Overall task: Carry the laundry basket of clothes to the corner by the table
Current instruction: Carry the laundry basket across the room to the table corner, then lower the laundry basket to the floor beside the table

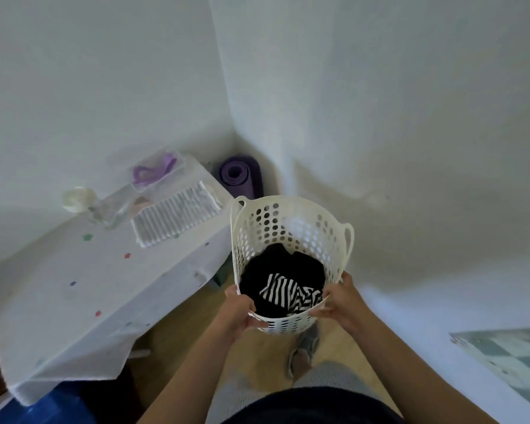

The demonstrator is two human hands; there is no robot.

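A cream plastic laundry basket with round holes and two loop handles is in front of me, held off the floor near the table's right end. Inside lie black clothes and a black-and-white striped garment. My left hand grips the near rim on the left. My right hand grips the near rim on the right. The table, under a white cloth with small coloured stars, stands to my left. The room's corner is straight ahead beyond the basket.
A rolled purple mat stands in the corner beside the table. On the table are a clear box with purple bands, a ribbed white tray and a glass vase. White walls close both sides. A checked rug lies right.
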